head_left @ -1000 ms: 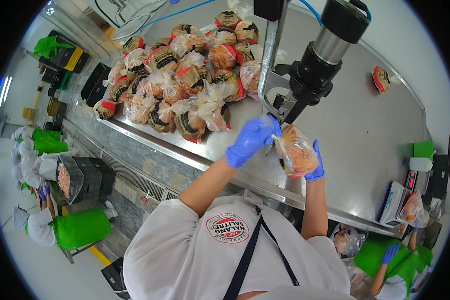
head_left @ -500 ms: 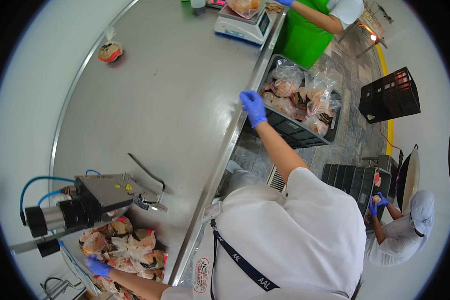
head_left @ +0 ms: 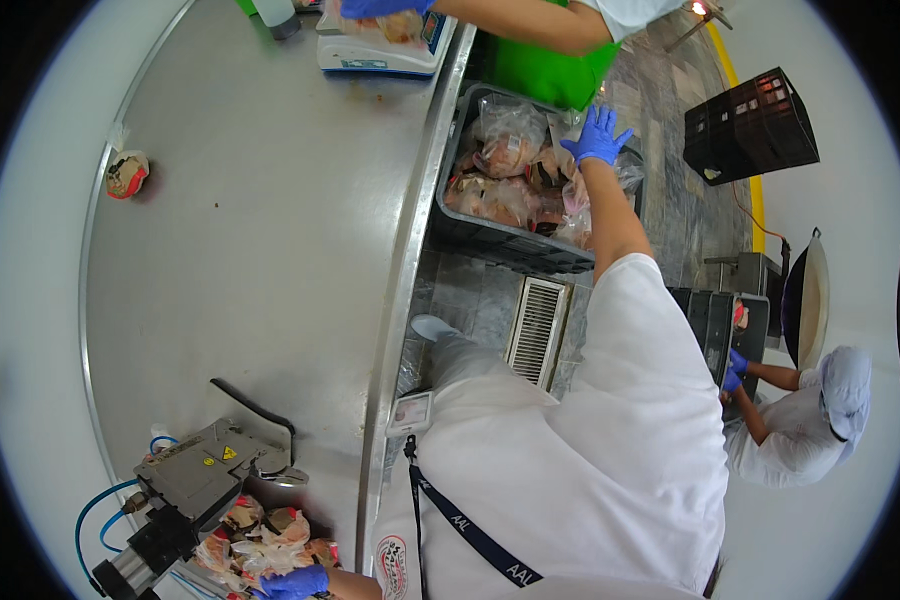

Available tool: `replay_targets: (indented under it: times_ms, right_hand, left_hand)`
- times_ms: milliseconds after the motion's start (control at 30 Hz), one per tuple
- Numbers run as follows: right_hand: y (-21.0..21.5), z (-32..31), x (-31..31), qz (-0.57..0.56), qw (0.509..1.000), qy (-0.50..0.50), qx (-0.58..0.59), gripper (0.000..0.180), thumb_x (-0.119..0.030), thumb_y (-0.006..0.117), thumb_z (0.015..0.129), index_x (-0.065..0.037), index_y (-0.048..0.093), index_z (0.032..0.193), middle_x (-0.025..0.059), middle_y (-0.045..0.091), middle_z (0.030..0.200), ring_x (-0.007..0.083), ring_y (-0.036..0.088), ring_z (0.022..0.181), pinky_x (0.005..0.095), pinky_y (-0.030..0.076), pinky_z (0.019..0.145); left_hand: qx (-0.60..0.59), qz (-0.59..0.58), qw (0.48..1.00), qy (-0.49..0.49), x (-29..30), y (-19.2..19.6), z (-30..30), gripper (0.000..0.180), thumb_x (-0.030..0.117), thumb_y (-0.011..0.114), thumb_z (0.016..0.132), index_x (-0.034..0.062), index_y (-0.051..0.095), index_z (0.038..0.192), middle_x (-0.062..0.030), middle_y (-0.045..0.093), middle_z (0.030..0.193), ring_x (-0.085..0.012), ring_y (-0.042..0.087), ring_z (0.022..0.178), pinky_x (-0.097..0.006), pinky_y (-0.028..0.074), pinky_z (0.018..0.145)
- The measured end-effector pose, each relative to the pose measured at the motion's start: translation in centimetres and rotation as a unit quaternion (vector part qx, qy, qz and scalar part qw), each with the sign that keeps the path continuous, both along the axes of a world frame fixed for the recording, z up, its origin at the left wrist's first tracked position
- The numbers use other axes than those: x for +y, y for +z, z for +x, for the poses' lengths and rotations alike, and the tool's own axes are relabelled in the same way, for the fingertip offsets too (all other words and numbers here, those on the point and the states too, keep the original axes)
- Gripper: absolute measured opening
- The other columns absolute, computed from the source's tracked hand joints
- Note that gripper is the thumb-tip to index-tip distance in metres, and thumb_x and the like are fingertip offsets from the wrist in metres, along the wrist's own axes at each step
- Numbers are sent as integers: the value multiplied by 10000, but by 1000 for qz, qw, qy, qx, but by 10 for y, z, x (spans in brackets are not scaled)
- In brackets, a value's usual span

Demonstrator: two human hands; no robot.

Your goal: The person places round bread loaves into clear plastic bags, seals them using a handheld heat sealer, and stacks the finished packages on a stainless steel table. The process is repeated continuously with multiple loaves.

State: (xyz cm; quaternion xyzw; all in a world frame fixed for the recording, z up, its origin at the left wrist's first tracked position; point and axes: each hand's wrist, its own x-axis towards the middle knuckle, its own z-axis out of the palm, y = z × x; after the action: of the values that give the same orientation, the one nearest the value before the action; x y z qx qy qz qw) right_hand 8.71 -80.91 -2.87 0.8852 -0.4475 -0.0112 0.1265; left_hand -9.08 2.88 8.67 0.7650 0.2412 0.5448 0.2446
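Note:
My right hand (head_left: 598, 138), in a blue glove, is open with fingers spread above the far right side of a dark grey crate (head_left: 440, 235). The crate holds several clear plastic bags of what looks like raw poultry (head_left: 508, 150). At the lower left, my left hand (head_left: 295, 582), also gloved in blue, rests against a heap of bagged poultry (head_left: 270, 535) with red and black printing. Its fingers are mostly hidden among the bags and at the picture's lower edge. Beside that heap stands a metal bag-closing machine (head_left: 195, 470) with blue air hoses and a curved black arm.
A single bag (head_left: 127, 174) lies by the far edge of the steel table (head_left: 260, 270). A co-worker's gloved hand (head_left: 385, 6) is over a bag on the white scale (head_left: 380, 58). Another person (head_left: 795, 420) works by stacked crates (head_left: 705, 325). A black crate (head_left: 750, 125) stands at right.
My right hand has moved from the table's edge out over the crate, its fingers spreading. My left hand has shifted along the heap. The co-worker's hand now reaches across the scale. The view has turned.

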Motion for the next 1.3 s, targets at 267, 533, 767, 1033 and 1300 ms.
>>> replay_targets:
  times_ms: [267,533,767,1033,1300]
  right_hand:
    - [-56,-34,-25,164,977,17,-138,429,-472,468,831,-101,638,961,142,618,959,322,586,891,391,446,783]
    - [63,-59,107,297,850,163,-403,236,-257,569,840,-36,650,822,143,619,728,268,588,652,330,450,630]
    - [139,13,321,655,609,338,-292,184,-162,568,826,-2,629,893,64,556,723,121,508,691,268,424,660]
    - [51,118,386,761,466,346,-290,491,-309,552,857,0,432,1220,33,500,1024,119,471,901,245,403,800]
    - [-14,127,460,785,471,399,56,762,-476,581,793,22,328,1312,181,435,1286,257,430,1182,345,358,963]
  left_hand:
    - [176,-108,949,-238,-189,26,85,202,62,510,864,-26,511,1046,-100,535,978,-178,516,845,-307,424,790]
    - [421,-160,664,-597,-273,12,142,553,185,687,727,14,464,1203,-122,492,1188,-239,456,1120,-336,340,962]
    - [443,-9,617,-651,-332,-15,201,944,423,752,621,-2,280,1319,-222,332,1333,-318,345,1233,-391,289,1015]
    - [282,-516,559,-585,-182,-119,220,675,117,703,693,41,363,1272,-92,473,1195,-180,432,1131,-310,364,959]
    - [209,-566,565,-563,-172,-129,186,569,162,614,792,46,371,1294,-72,448,1239,-188,421,1141,-307,333,984]
